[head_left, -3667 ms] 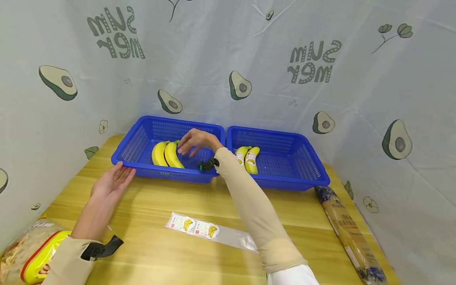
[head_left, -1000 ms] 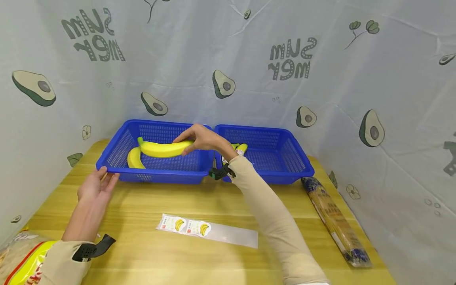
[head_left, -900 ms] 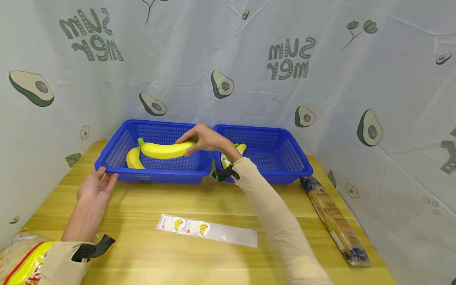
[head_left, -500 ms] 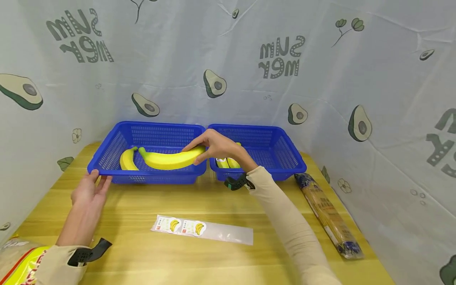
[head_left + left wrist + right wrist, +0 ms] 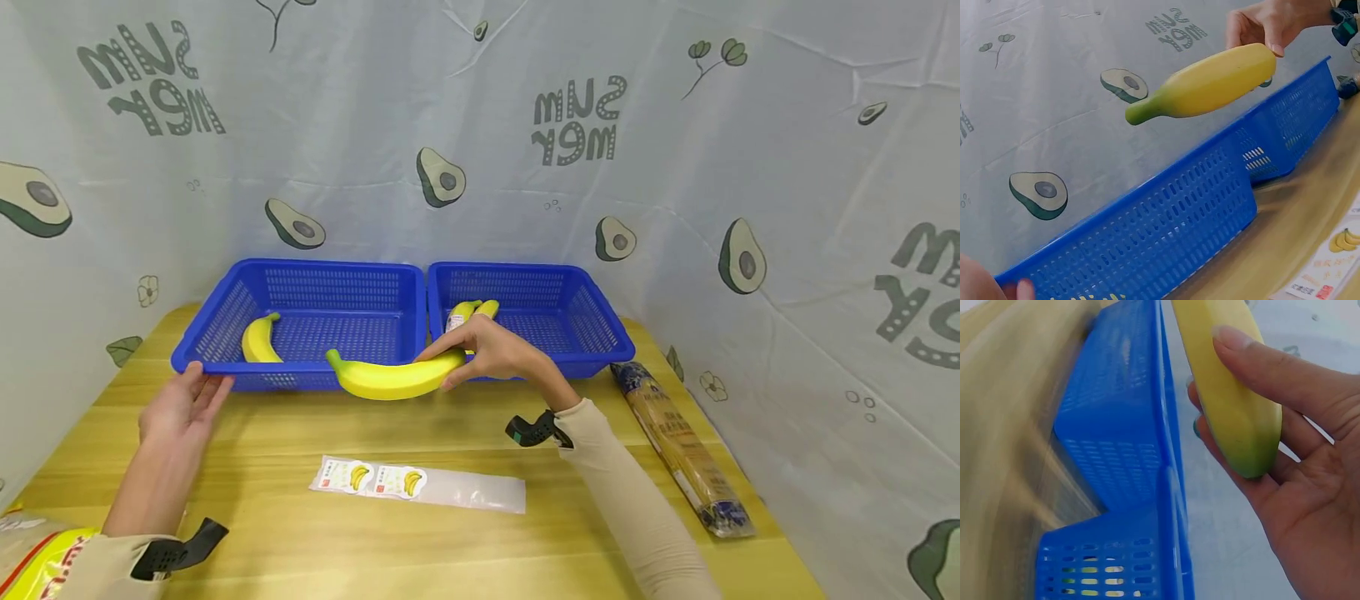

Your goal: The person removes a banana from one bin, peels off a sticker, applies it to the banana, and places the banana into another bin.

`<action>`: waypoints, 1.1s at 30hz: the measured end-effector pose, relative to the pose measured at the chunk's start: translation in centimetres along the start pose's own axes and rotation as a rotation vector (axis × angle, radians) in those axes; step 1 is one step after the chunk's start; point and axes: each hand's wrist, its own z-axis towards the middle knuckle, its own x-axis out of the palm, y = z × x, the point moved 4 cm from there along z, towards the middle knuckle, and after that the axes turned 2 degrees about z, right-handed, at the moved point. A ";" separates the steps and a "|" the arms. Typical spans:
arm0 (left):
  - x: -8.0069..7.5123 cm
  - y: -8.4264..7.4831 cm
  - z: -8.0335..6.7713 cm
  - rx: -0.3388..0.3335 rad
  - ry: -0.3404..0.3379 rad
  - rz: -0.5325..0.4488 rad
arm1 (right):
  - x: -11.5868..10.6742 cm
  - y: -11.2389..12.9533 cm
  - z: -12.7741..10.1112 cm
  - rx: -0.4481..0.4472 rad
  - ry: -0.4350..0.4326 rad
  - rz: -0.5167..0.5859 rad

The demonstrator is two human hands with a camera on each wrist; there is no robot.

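My right hand (image 5: 495,350) pinches a yellow banana (image 5: 390,379) by one end, thumb on the near side and fingers behind. The banana's green stem points left, and it hangs in front of the left blue basket (image 5: 345,329), overlapping its front rim in the head view. At that basket's front left corner, my left hand (image 5: 174,412) grips the rim, with the thumb over it and fingers against the outside. One other banana (image 5: 259,340) lies inside at the left. In the right wrist view the held banana (image 5: 1229,394) shows its dark green tip against the palm.
The right blue basket (image 5: 540,323) holds two bananas (image 5: 459,315), a label showing on one. On the wooden table lies a clear strip (image 5: 472,490) with two banana stickers. A long noodle-like package (image 5: 678,442) lies right; a yellow-and-clear bag (image 5: 45,558) sits front left.
My right hand has taken one of the left basket's two bananas, lifted it out, and brought it right and toward me. My left hand stays at the basket corner.
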 end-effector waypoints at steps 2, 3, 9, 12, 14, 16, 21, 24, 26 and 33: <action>0.2 0.4 -0.2 -0.021 0.058 0.100 | 0.4 -0.1 -0.7 0.002 0.002 0.009; 0.3 0.6 -0.3 -0.029 0.080 0.144 | 0.7 -0.2 -1.0 0.004 0.003 0.016; 0.4 1.8 -0.8 -0.066 0.203 0.291 | 1.8 -0.8 -2.5 0.030 -0.003 0.072; 0.2 2.3 -0.9 -0.087 0.294 0.344 | 2.3 -1.2 -3.1 0.035 -0.014 0.094; 0.2 2.7 -1.1 -0.075 0.362 0.393 | 2.6 -1.3 -3.5 0.045 -0.018 0.114; 0.3 3.2 -1.3 -0.041 0.412 0.442 | 2.9 -1.5 -3.9 0.051 -0.023 0.121; 0.4 5.1 -2.1 0.030 0.449 0.563 | 3.6 -1.7 -5.0 0.055 -0.051 0.098; 0.4 6.7 -2.4 0.050 0.442 0.644 | 4.0 -1.9 -5.6 0.067 -0.058 0.084; 0.3 7.7 -2.6 0.063 0.446 0.731 | 4.4 -2.2 -6.0 0.076 -0.053 0.077; 0.5 10.8 -3.1 0.076 0.554 1.171 | 5.5 -3.9 -7.0 0.122 -0.037 0.087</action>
